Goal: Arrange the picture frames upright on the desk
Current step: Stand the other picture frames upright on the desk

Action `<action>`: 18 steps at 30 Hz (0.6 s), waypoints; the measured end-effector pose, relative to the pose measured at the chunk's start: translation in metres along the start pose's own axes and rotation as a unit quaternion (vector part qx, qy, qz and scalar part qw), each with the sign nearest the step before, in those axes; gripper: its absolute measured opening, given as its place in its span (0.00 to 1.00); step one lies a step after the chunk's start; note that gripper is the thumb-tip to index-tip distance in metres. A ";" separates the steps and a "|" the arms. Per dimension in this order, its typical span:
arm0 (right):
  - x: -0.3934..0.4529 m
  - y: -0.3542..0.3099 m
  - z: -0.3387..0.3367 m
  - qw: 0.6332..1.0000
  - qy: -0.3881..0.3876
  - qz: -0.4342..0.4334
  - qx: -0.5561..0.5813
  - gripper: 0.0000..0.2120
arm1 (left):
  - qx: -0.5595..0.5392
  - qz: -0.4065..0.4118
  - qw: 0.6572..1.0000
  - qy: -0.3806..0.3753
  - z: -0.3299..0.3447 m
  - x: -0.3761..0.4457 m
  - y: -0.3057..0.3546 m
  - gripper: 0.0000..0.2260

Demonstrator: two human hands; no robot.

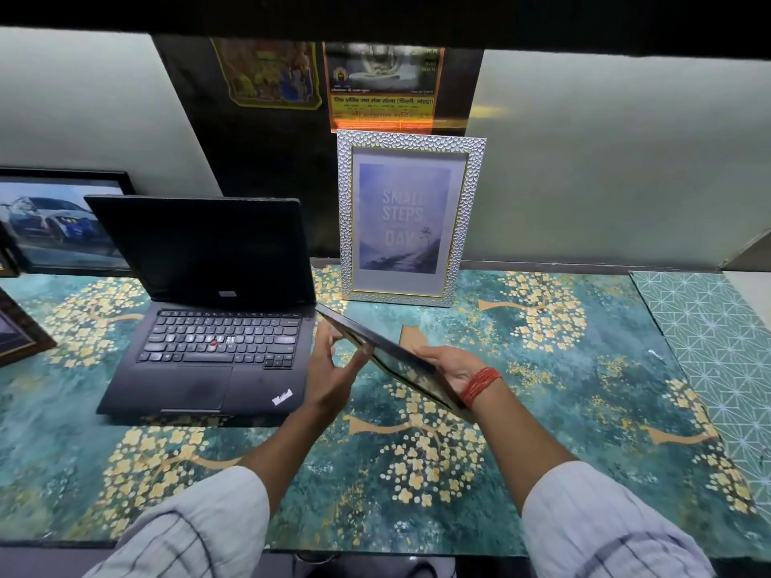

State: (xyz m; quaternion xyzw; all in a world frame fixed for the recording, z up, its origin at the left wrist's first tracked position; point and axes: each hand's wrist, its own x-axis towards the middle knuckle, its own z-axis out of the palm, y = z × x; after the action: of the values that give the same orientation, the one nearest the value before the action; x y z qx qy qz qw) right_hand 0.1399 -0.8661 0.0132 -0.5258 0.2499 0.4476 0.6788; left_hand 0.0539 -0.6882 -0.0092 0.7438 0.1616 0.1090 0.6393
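Held frame: thin dark-rimmed picture frame (392,360), glossy, tilted edge-on above the floral desk (584,369).
Left hand (331,369): fingers pinching its lower edge.
Right hand (452,367): clamped on its near end.
Standing frame: silver pebbled-texture frame (406,219), rectangular, upright against the wall.

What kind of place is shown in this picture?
Probably a home or small office desk: an open laptop on a floral desk mat, a silver picture frame leaning against the wall, and religious posters above.

The car picture frame (62,221) is cut off by the left edge and partly hidden behind the laptop (208,302). Left of the laptop, a brown frame (21,331) shows one corner only. Wall poster (381,87) text is illegible; its top is hidden.
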 end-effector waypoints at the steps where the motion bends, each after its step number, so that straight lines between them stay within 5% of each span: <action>1: -0.002 0.002 0.000 1.000 0.008 -0.008 0.015 0.05 | 0.003 -0.013 1.000 -0.007 0.002 0.001 -0.005 0.37; 5: -0.015 0.006 -0.004 0.999 0.034 -0.004 -0.018 0.06 | 0.003 -0.022 0.999 -0.031 0.009 0.005 -0.013 0.26; 11: -0.033 0.012 -0.008 0.998 0.046 -0.009 -0.044 0.37 | -0.027 -0.021 0.992 -0.119 0.020 0.013 -0.002 0.23; 18: -0.025 0.009 -0.008 0.998 0.031 -0.027 -0.050 0.31 | -0.037 -0.026 0.994 -0.102 0.021 0.015 -0.011 0.22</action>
State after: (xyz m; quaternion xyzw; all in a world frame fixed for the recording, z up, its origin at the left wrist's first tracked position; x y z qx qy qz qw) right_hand 0.1212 -0.8819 0.0259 -0.5795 0.2340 0.4247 0.6550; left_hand 0.0745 -0.7007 -0.0239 0.7222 0.1104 0.0221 0.6825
